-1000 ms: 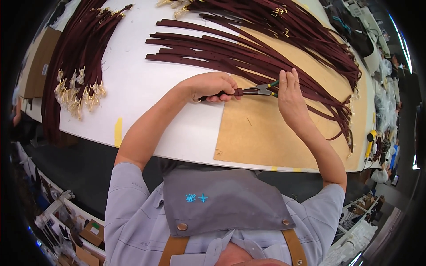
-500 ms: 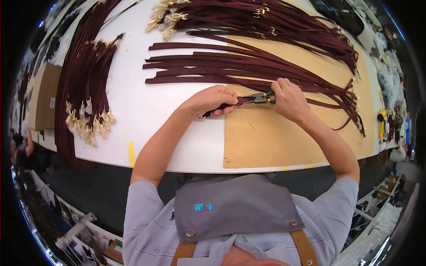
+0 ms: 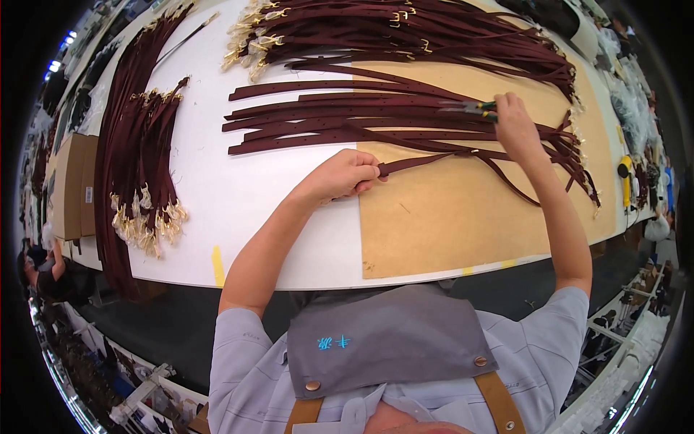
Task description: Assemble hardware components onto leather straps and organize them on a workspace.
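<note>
Left hand (image 3: 343, 176) clenched on strap (image 3: 418, 163), which runs right over brown sheet (image 3: 448, 231) on counter (image 3: 318, 249); right hand (image 3: 517, 129) grasps pliers (image 3: 471, 108). Strap likely light, bendy, not fragile, prone to twist. Pinch flat faces, near the end.

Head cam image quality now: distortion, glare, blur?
Head view: strong fisheye, near edge of the white table bows, corners black; head view: bright lights glare near the rim, table evenly lit; head view: laid-out straps readable, rim clutter too small to judge focus.
</note>
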Demonstrator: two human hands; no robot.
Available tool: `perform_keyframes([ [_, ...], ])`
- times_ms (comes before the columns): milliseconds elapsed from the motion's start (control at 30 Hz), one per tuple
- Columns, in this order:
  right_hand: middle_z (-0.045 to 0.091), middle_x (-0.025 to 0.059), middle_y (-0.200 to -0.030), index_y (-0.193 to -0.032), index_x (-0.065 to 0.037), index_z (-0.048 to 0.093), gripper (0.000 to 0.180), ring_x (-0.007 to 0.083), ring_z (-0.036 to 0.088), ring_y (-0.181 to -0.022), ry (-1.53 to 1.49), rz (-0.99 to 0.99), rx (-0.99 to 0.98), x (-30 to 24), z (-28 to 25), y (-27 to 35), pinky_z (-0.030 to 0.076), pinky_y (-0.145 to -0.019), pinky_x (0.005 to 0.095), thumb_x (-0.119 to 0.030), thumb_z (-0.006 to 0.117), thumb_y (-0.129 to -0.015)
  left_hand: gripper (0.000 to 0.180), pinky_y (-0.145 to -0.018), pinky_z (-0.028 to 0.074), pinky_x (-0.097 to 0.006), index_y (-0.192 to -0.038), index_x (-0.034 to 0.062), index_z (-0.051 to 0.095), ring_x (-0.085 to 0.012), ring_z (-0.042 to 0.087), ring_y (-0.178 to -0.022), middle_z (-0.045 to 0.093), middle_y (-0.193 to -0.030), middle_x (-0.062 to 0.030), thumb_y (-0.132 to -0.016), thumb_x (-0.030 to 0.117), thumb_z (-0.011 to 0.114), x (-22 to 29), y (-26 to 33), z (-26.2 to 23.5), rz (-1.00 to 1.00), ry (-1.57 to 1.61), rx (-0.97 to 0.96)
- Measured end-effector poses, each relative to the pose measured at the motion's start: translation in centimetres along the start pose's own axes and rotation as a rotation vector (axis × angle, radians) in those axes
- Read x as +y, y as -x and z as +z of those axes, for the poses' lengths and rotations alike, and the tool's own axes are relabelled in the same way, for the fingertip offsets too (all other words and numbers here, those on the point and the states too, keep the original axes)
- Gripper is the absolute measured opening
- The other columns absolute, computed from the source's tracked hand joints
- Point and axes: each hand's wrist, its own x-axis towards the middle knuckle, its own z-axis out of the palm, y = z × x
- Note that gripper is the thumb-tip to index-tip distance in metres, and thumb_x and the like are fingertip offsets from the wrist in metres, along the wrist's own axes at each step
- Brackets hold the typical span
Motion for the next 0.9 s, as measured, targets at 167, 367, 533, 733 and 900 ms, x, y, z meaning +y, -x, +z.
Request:
perform_keyframes([
  [167, 0.057, 0.0194, -0.114, -0.115, 0.002, 0.058, 0.038, 0.0363, 0.054, -0.109, -0.326, -0.078, -0.018, -4.0, -1.5, -0.5, 0.044, -0.093, 0.0413, -0.017, 0.069, -0.083, 0.021, -0.046, 0.028, -0.023, -0.085, 0.0018, 0.062, -0.0038, 0.035, -0.05, 0.046, -0.057, 0.0041, -0.093, 0.018, 0.052, -0.1, 0.3, 1.4, 0.089, -0.189, 0.045],
  [367, 0.066, 0.0155, -0.089, -0.097, 0.004, 0.06, 0.024, 0.0263, 0.065, -0.081, -0.834, -0.341, -0.24, -15.2, 1.8, -2.9, 0.05, -0.072, 0.0353, -0.016, 0.067, -0.085, 0.023, -0.05, 0.032, -0.025, -0.077, 0.0026, 0.056, -0.0058, 0.037, -0.053, 0.044, -0.057, 0.0037, -0.093, 0.019, 0.053, -0.6, -0.1, 2.4, 0.224, -0.481, 0.09],
  [533, 0.063, 0.001, -0.079, -0.103, -0.002, 0.057, 0.018, 0.0067, 0.056, -0.067, -1.588, -0.003, -0.401, -15.3, -1.3, -2.6, 0.042, -0.059, 0.0184, -0.019, 0.057, -0.095, 0.02, -0.05, 0.031, -0.024, -0.083, 0.002, 0.059, -0.0053, 0.038, -0.052, 0.046, -0.056, 0.0035, -0.093, 0.019, 0.053, -0.3, -0.2, 1.1, 0.102, -0.221, 0.026],
  [733, 0.061, -0.0002, -0.075, -0.09, 0.0, 0.065, 0.016, 0.0069, 0.049, -0.067, -1.094, -0.022, -0.414, -13.0, -4.8, 0.1, 0.04, -0.06, 0.0245, -0.016, 0.066, -0.089, 0.025, -0.052, 0.037, -0.025, -0.087, -0.0029, 0.066, -0.0073, 0.044, -0.053, 0.05, -0.058, 0.0017, -0.09, 0.018, 0.053, -0.4, 0.0, 0.5, 0.095, -0.143, -0.018],
  [900, 0.058, 0.0047, -0.067, -0.086, 0.001, 0.065, 0.016, 0.0099, 0.048, -0.061, -0.918, -0.012, -0.477, -12.9, -4.4, 1.2, 0.04, -0.056, 0.0286, -0.014, 0.066, -0.087, 0.024, -0.052, 0.036, -0.025, -0.089, -0.0029, 0.066, -0.0066, 0.043, -0.053, 0.05, -0.058, 0.0022, -0.09, 0.016, 0.052, -0.5, 0.1, 0.6, 0.083, -0.127, -0.071],
])
